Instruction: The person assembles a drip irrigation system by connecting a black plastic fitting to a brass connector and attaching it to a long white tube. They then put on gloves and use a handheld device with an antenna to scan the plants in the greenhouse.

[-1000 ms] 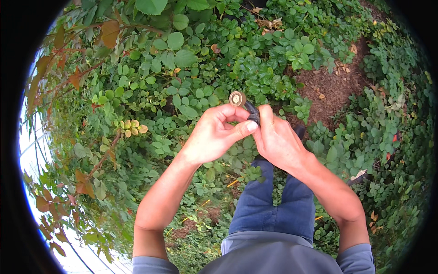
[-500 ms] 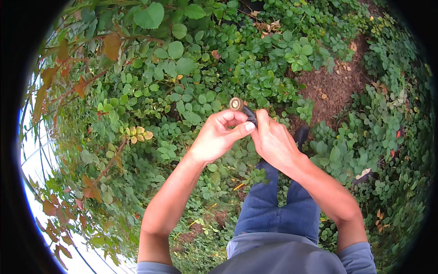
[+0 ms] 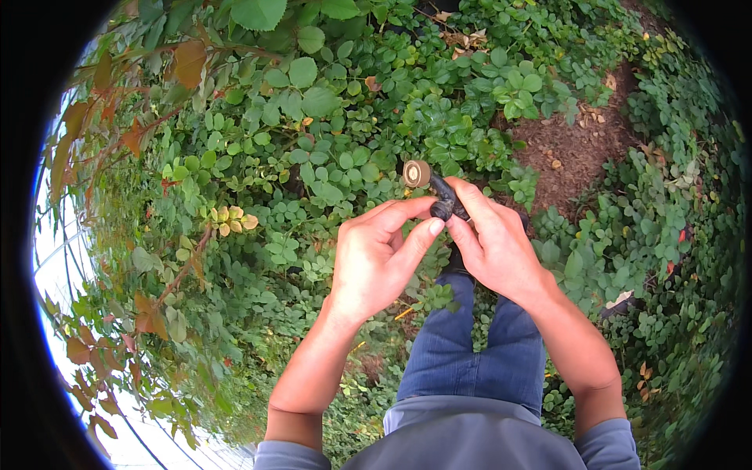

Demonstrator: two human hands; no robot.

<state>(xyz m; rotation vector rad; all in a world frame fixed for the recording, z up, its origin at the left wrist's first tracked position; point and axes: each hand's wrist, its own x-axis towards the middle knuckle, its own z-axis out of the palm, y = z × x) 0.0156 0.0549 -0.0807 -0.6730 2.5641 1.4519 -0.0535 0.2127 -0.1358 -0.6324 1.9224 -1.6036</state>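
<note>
"Head view – where's the black bent fitting [image 3: 442,208]?"
"Between the person's two hands, above the green foliage [image 3: 305,188]."
"Which way does it point?"
"The round tan end [image 3: 417,174] points up and left, face turned toward the camera; the long axis slants down to the right – with a bend in the black part."
"And each grip?"
"Left hand [image 3: 372,254] pinches the lower end, thumb against finger; right hand [image 3: 505,254] grasps the right side."
</note>
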